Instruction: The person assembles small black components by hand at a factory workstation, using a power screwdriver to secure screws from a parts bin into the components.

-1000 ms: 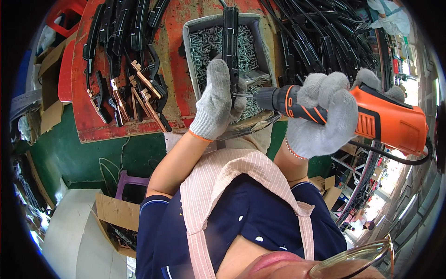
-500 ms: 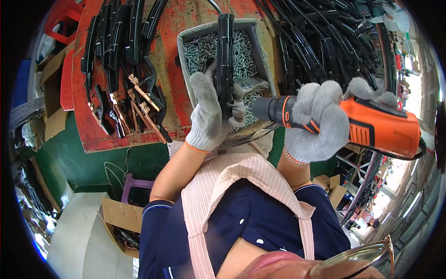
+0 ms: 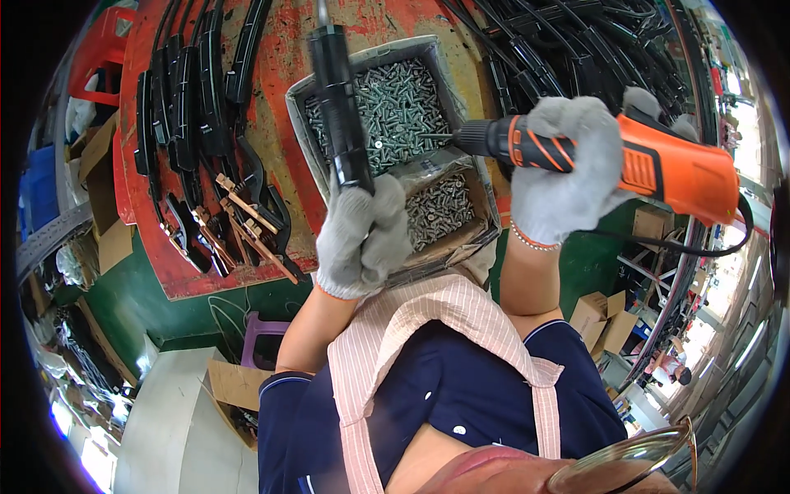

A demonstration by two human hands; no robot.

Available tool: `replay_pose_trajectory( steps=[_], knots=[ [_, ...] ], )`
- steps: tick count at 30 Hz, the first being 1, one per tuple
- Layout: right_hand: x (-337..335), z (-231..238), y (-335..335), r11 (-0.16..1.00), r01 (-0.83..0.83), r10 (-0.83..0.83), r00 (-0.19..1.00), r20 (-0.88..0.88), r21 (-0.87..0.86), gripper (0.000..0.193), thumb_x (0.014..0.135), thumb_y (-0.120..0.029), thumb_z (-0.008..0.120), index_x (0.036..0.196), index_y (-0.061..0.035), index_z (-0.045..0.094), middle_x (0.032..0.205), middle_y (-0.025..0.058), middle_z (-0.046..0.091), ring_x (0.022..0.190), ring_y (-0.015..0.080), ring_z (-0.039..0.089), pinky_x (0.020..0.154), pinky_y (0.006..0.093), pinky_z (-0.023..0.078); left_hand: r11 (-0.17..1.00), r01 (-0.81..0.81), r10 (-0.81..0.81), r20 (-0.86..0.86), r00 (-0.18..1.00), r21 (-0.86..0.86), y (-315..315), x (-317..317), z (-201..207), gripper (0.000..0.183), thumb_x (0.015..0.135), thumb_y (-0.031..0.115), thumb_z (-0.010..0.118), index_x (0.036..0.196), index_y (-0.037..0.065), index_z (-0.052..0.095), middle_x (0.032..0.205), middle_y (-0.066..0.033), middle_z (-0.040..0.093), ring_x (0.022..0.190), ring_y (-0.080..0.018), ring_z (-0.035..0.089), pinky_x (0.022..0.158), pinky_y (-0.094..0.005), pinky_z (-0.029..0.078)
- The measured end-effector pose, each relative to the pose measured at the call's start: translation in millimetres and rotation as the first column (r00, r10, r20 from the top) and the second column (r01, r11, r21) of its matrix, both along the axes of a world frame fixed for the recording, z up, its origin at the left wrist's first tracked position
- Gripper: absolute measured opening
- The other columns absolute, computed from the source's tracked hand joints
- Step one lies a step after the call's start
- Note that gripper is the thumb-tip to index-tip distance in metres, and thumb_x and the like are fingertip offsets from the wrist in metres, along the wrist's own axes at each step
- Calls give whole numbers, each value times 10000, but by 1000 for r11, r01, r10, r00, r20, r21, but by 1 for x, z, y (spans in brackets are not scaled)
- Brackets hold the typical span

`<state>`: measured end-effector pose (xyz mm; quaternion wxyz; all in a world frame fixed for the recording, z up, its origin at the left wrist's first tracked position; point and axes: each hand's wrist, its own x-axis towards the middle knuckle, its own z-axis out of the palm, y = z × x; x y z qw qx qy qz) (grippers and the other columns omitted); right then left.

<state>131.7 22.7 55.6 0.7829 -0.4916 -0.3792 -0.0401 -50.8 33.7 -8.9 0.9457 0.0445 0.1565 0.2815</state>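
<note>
My left hand, in a grey-white knit glove, is closed round the near end of a long black plastic handle. The handle slants up and away, with a light rod or cable at its far end. In my gloved right hand is an orange-and-black electric screwdriver, held level. Its thin bit points left over the screws, apart from the handle. Those loose silver screws fill an open grey box. Nearer me, a smaller cardboard compartment holds more screws.
Several black handles with copper-coloured jaws lie on the worn red table at left. A heap of black handles and cables covers the far right. A cord hangs from the screwdriver. A purple stool stands below.
The black handle has moved left and tilted, and my left fingers now wrap its near end. The screwdriver has risen slightly, its bit now away from the handle.
</note>
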Motion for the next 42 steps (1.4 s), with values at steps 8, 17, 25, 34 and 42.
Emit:
replay_pose_trajectory(
  steps=[8, 17, 25, 34, 42],
  knots=[
    [5, -27, 15, 955, -261, 296, 887, -354, 143, 519, 886, -47, 605, 1348, -98, 373, 811, 118, 607, 629, 220, 594, 565, 379, 525, 1000, 1, -1, 25, 1000, 23, 5, -2, 11, 375, 876, 331, 707, 889, 44, 466, 542, 22, 426, 373, -77, 385, 370, -229, 321],
    [12, -16, 10, 952, -285, 304, 912, -275, 108, 217, 903, -117, 562, 1056, 8, 473, 757, 73, 476, 630, 152, 442, 553, 279, 444, 1000, -11, 11, 41, 999, 11, 5, 1, 12, 330, 860, 265, 708, 929, 27, 489, 545, -9, 446, 357, -105, 401, 344, -237, 323],
    [34, 40, -20, 933, -261, 354, 795, -492, 250, 134, 901, -97, 582, 1005, -58, 505, 707, -3, 461, 640, 112, 465, 643, 256, 451, 986, 126, -39, -591, 806, 106, 2, 29, 32, 384, 896, 124, 646, 1216, 89, 437, 555, -14, 452, 388, -88, 399, 340, -219, 277],
    [39, 8, -9, 994, 28, 40, 809, -586, 106, 316, 805, 16, 589, 1089, -92, 503, 673, -1, 488, 574, 94, 454, 581, 256, 457, 986, 69, 30, -567, 823, 152, -1, 32, 28, 567, 887, 102, 666, 1353, 122, 344, 593, 0, 462, 428, -79, 396, 365, -217, 277],
    [49, 5, -15, 978, -28, 151, 781, -606, 208, 265, 842, -8, 590, 1074, -101, 502, 670, -4, 471, 581, 97, 444, 605, 249, 469, 983, 70, 38, -565, 824, 168, -3, 32, 25, 550, 893, 96, 660, 1346, 118, 347, 597, 2, 459, 432, -77, 404, 365, -215, 279]
  ],
)
